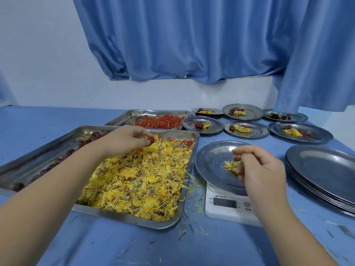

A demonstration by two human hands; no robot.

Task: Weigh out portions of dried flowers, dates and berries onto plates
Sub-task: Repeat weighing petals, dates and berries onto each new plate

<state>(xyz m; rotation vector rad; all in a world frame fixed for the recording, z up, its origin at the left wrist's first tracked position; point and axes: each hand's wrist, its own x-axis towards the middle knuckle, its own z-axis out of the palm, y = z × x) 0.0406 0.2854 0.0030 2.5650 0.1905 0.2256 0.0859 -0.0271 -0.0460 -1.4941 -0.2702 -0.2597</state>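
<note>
The table [57, 237], draped in blue cloth, is carrying everything within reach of both hands. The large tray [124, 217] is lying directly beneath the left grip, its bed of yellow flowers [138, 179] spreading toward the person from that grip and the dark dates [63, 156] running along the side outward of it, so either can be picked without stretching. The stack of empty plates [322, 166] is waiting just outward of the right grip, seemingly ready as the next blanks. The berry tray [134, 112] is sitting beyond the left grip, and six filled plates [315, 131] are lining up beyond the right one, out of the working area. Right under the right grip, a plate [211, 162] is resting on the white scale [226, 210], so each pinch probably registers as it lands. The right hand [263, 169] is curling its fingers around a tuft of flowers [230, 165] touching the plate's middle, apparently adding or trimming the portion. The left hand [130, 139] is pinching a small red piece [151, 140], likely a date, between curled fingertips just above the flowers.
</note>
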